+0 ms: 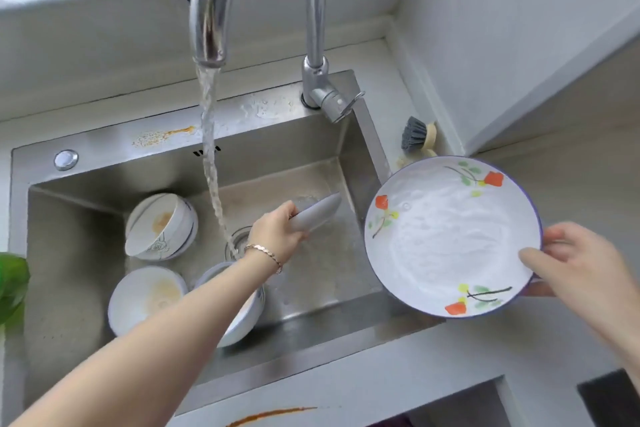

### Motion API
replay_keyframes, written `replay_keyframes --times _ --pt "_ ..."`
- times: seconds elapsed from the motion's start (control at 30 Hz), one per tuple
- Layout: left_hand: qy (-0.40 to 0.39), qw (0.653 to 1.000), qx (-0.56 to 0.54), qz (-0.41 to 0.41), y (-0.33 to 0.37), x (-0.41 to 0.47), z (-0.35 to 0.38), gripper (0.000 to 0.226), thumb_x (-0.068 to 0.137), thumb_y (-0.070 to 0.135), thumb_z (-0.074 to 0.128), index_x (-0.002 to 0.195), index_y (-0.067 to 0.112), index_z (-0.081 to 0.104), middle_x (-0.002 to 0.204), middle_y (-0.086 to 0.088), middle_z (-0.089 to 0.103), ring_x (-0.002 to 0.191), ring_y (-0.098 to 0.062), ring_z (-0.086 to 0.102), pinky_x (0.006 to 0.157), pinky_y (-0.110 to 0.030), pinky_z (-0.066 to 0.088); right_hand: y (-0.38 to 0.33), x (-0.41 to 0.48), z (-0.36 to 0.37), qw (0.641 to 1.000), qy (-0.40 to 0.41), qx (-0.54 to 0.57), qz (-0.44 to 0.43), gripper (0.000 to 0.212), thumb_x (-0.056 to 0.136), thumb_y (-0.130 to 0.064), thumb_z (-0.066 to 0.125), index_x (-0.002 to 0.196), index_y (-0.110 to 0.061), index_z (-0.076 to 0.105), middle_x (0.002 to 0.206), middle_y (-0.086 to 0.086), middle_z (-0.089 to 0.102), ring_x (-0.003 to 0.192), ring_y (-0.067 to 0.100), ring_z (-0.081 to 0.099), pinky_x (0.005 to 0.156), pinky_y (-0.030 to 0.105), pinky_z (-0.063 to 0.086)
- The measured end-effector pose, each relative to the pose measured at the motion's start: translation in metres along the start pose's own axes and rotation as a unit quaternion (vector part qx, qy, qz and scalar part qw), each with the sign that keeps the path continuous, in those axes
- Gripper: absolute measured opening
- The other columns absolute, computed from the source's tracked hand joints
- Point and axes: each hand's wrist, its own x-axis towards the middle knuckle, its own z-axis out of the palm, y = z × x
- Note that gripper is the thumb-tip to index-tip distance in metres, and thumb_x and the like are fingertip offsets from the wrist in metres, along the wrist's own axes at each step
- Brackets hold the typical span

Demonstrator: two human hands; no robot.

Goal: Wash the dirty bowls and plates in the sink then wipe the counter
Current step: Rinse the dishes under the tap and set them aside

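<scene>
We are gripping a soapy plate (pixel 450 236) in our right hand (pixel 581 263), thumb on its face, and tilting it over the right rim of the sink (pixel 114 149), likely so the suds run inward. Our left hand (pixel 277 229) is clamping what looks like a second plate (pixel 318 211) edge-on, low in the sink, just right of the stream (pixel 211 156). Dirty bowls (pixel 161 225) are crowding the left, so the open room is lying between the stream and the right wall.

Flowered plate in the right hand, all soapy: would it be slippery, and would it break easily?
Probably slippery: white foam coats the face of the flowered plate, and the right hand holds it only at the rim, thumb on top. It looks like glazed ceramic, so likely rigid, fairly heavy and breakable if dropped on the steel sink edge below.
</scene>
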Motion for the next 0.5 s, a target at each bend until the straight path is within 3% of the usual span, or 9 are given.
replay_keyframes --times 0.1,0.2,0.33,0.4,0.5 --pt "0.013 0.998 0.054 0.024 0.008 0.028 0.015 0.012 0.083 0.02 0.061 0.093 0.018 0.054 0.095 -0.013 0.066 0.092 -0.036 0.059 0.067 -0.035 0.039 0.006 0.008 -0.002 1.0 -0.009 0.012 0.003 0.02 0.083 0.015 0.05 0.078 -0.003 0.052 0.055 0.007 0.066 0.04 0.012 0.06 0.037 0.024 0.051" --pt "0.029 0.997 0.065 0.024 0.012 0.047 0.025 0.027 0.087 0.018 0.058 0.113 0.012 0.056 0.103 -0.012 0.066 0.098 -0.036 0.058 0.072 -0.034 0.039 0.009 0.014 0.0 1.0 -0.015 0.019 0.003 0.019 0.083 0.016 0.05 0.078 -0.002 0.052 0.055 0.0 0.067 0.04 0.012 0.06 0.036 0.022 0.049" --pt "0.042 0.999 -0.005 -0.007 0.001 0.054 0.039 0.01 0.082 0.012 0.063 0.091 0.008 0.064 0.08 -0.005 0.063 0.086 -0.029 0.058 0.062 -0.028 0.03 0.007 0.019 0.007 0.999 -0.031 0.024 0.001 0.021 0.083 0.017 0.049 0.077 -0.003 0.051 0.053 -0.002 0.066 0.039 0.009 0.058 0.035 0.021 0.048" --pt "0.026 1.0 -0.013 -0.009 -0.009 0.051 0.047 0.005 0.08 0.014 0.067 0.08 0.009 0.068 0.076 -0.005 0.067 0.081 -0.028 0.061 0.061 -0.028 0.036 0.007 0.02 0.01 0.999 -0.037 0.024 0.003 0.021 0.083 0.017 0.049 0.077 -0.004 0.051 0.053 -0.002 0.066 0.039 0.009 0.058 0.035 0.022 0.048" --pt "-0.017 1.0 -0.004 -0.002 -0.03 0.045 0.063 0.005 0.076 0.012 0.071 0.071 0.011 0.072 0.083 -0.007 0.073 0.084 -0.025 0.065 0.07 -0.032 0.051 0.009 0.019 0.01 0.999 -0.039 0.026 0.01 0.021 0.083 0.017 0.048 0.077 -0.003 0.051 0.054 -0.002 0.067 0.04 0.009 0.059 0.035 0.02 0.047"
